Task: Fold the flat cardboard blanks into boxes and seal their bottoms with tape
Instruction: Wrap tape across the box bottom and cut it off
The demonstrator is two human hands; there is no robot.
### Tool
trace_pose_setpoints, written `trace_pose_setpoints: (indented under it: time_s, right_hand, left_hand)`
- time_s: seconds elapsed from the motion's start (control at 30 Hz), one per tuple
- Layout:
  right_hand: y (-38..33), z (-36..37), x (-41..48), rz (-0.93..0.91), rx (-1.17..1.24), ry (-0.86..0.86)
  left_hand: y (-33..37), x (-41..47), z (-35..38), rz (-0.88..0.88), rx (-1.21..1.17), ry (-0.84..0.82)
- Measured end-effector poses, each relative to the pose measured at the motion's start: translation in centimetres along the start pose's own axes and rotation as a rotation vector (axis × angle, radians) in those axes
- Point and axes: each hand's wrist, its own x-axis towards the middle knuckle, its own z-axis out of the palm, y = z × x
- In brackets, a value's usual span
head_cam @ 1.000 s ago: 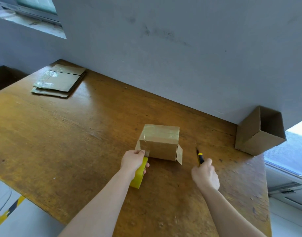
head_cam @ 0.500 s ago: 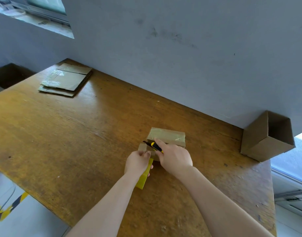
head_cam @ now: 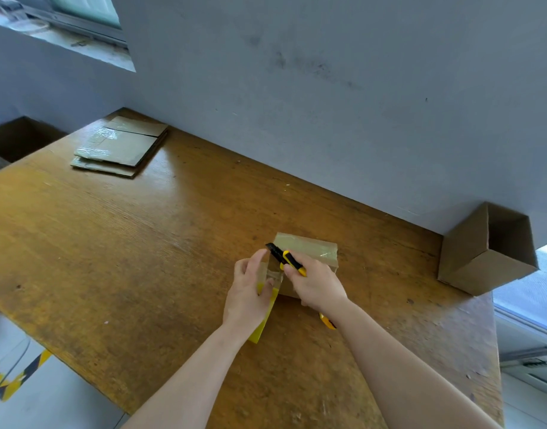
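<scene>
Far to the left of the box [head_cam: 309, 252] I am taping, and farther back toward the wall, the stack of flat blanks [head_cam: 120, 147] is lying on the bench [head_cam: 111, 258], out of the way so that I have room to work; I judge these are the ones left to fold. Just left of the box my left hand [head_cam: 249, 292] is holding the yellow tape roll [head_cam: 266, 317] tilted on edge and drawn away from the box, so that the strip of tape [head_cam: 273, 275] running from the roll to the box's near-left corner is standing taut and clear of the cardboard. The fingers are lying fairly straight over the roll, and how they are hooking round its far side I cannot tell. The box itself is sitting bottom up on the bench, its flaps closed under shiny tape, so I take it the seal is laid and only the cut is wanting. At its left edge my right hand [head_cam: 315, 286] is clamping curled fingers round the yellow-and-black knife [head_cam: 286, 260], tip pointing up and left over the taut strip, ready, I think, to sever it. Well to the right of the box, against the wall, a finished box [head_cam: 485, 252] is lying with its open mouth showing.
</scene>
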Motion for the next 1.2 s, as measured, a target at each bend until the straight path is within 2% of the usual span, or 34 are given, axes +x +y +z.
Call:
trace_pose_setpoints:
  time_s: [0.1, 0.17, 0.23, 0.33, 0.4, 0.5, 0.77, 0.97, 1.2]
  right_hand:
    - [0.2, 0.1, 0.3, 0.057, 0.218, -0.031]
    - [0.1, 0.2, 0.2, 0.065, 0.253, -0.022]
    - [0.0, 0.1, -0.3, 0.028, 0.149, 0.056]
    - [0.6, -0.5, -1.8, -0.101, -0.171, 0.212]
    - [1.3, -0.8, -2.7, -0.153, -0.37, 0.188]
    - [1.9, -1.2, -3.3, -0.132, -0.593, 0.089]
    - [-0.7, -1.9, -2.3, -0.164, -0.768, 0.054]
    - [-2.3, -1.8, -1.9, -0.131, -0.843, 0.053]
    - [-3.9, -2.0, -0.5, -0.048, -0.897, -0.043]
  left_hand:
    - [0.1, 0.2, 0.0, 0.01, -0.01, -0.077]
    - [0.5, 0.4, -0.1, -0.016, 0.004, -0.093]
    - [0.6, 0.6, -0.1, -0.033, 0.014, -0.081]
    - [0.7, 0.7, 0.0, -0.058, -0.018, -0.062]
    - [0.5, 0.8, 0.2, -0.052, -0.049, -0.058]
    - [0.3, 0.8, 0.3, -0.033, -0.044, -0.056]
    - [0.5, 0.6, 0.8, -0.058, 0.012, -0.028]
    - [0.6, 0.6, 0.8, -0.069, -0.021, -0.024]
    - [1.2, 0.8, 0.7, -0.109, -0.015, -0.046]
